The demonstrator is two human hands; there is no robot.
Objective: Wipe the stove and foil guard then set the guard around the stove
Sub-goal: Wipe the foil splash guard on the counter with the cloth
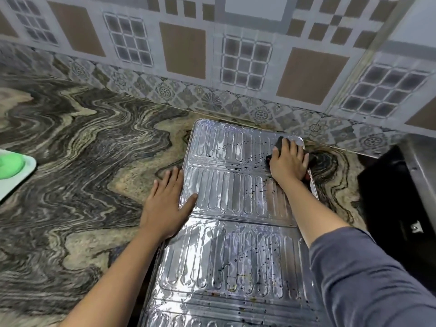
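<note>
The silver foil guard (233,204) lies flat and unfolded on the marble-pattern counter (82,142), its ribbed panels speckled with dark spots. My left hand (165,206) lies flat, palm down, at the guard's left edge, with the thumb on the foil. My right hand (289,161) presses a dark cloth (279,143) onto the guard's far right corner. The black stove (396,204) stands at the right edge, partly cut off.
A patterned tile wall (212,55) rises behind the counter. A pale green tray (14,171) with a green object sits at the left edge. My grey right sleeve (365,274) covers the guard's near right part.
</note>
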